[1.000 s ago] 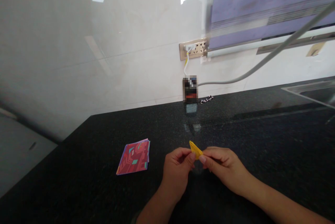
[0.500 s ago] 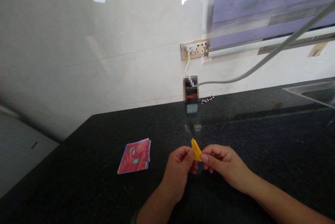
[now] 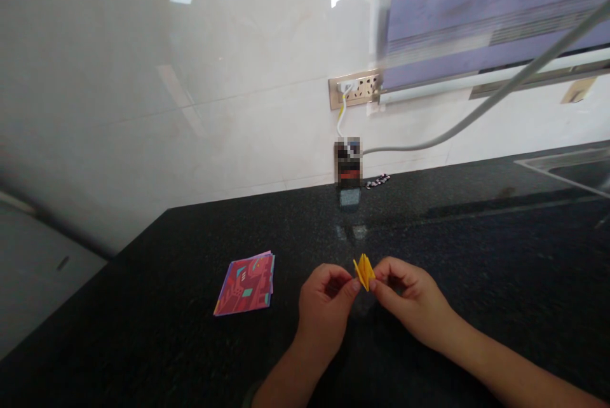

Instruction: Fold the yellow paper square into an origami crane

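A small piece of folded yellow paper (image 3: 365,272) is held up between my two hands, its layers fanned and pointing upward. My left hand (image 3: 325,303) pinches its left side, thumb tip at the lower edge. From the other side, my right hand (image 3: 410,297) grips the paper between thumb and bent fingers. Part of the paper's lower edge is hidden by the fingertips. To the left, a stack of colourful paper sheets (image 3: 245,285) with a pink and red print lies on the dark countertop (image 3: 166,274).
At the wall stands a pixelated, box-shaped object (image 3: 349,163) with a beaded strand (image 3: 378,182) beside it. A white plug and cord sit in the wall socket (image 3: 355,89). A grey hose (image 3: 457,131) runs to the upper right. A sink edge (image 3: 567,176) shows at right.
The yellow paper has moved slightly right and turned, its layers spread wider apart. My left thumb has shifted right with it, and my right hand has risen a little.
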{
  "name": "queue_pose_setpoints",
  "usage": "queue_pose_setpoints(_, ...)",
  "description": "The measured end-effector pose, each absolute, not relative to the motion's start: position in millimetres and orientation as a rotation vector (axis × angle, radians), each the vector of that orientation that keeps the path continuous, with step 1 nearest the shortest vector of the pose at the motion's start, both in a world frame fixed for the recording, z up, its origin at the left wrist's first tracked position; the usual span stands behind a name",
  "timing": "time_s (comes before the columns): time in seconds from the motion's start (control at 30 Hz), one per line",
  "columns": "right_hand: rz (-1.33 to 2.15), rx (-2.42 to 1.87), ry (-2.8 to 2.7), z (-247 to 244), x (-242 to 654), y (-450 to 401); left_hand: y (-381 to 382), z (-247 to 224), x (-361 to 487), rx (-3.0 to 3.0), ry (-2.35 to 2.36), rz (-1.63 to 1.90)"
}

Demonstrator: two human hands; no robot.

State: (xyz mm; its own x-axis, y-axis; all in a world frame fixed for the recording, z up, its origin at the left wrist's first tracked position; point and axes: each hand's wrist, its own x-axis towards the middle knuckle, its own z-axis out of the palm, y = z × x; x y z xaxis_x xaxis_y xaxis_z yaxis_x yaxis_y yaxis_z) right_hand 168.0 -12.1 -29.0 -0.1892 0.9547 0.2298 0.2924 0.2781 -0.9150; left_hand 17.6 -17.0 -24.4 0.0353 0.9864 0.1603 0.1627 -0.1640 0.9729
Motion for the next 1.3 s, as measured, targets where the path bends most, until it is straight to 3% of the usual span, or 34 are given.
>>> queue_pose_setpoints(0.2, 0.637, -1.189, -1.840, -28, 171, -12, -21, -19, 17, 1.829, 1.167, 1.139)
queue_pose_setpoints(0.83, 0.318, -0.885, -2.267, -20, 180, -11, -16, -15, 11, 2.162, 1.168, 1.155)
queue_pose_setpoints(1.3, 0.174, -0.911, -2.171, -27, 179, -10, -14, -20, 4, 2.514, 1.182, 1.195)
